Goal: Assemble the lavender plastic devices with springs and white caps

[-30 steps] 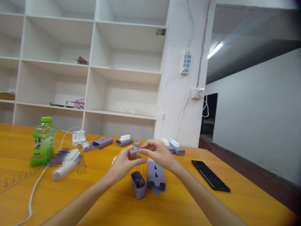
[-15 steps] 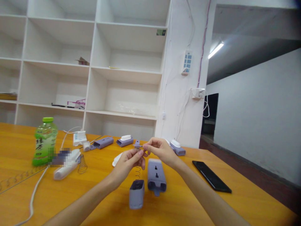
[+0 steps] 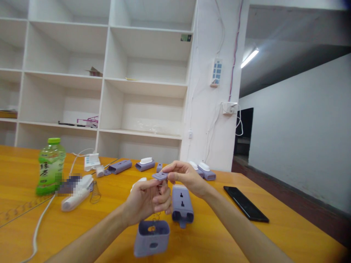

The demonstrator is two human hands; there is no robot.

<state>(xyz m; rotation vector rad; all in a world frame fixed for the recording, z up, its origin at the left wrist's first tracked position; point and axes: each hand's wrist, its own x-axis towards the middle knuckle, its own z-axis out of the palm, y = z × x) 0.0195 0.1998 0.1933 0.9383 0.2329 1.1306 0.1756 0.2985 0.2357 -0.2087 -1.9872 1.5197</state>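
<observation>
Both hands meet over the table around a small flat purple plastic plate (image 3: 160,176). My right hand (image 3: 190,179) pinches the plate's right edge between thumb and fingers. From the left, my left hand (image 3: 149,199) is closed, its thumb and fingertips at the plate's lower side and the other fingers curled. A thin wire coil spring (image 3: 155,216) shows under the left hand, leading down to a hollow purple housing (image 3: 152,244). That housing is tilted, its open end and an oval hole facing me. Beside it lies another purple housing (image 3: 182,204) with two cut-out slots.
More purple housings (image 3: 120,166), some with white oval caps (image 3: 146,160), lie along the table's back. A green bottle (image 3: 51,166), a white cable (image 3: 41,223) and a loose spring (image 3: 95,193) are left. A black phone (image 3: 246,203) lies right.
The purple plate has turned to show its flat face. My left hand has rotated, palm more visible. The hanging housing has swung left and toward me, its hollow end now visible.
</observation>
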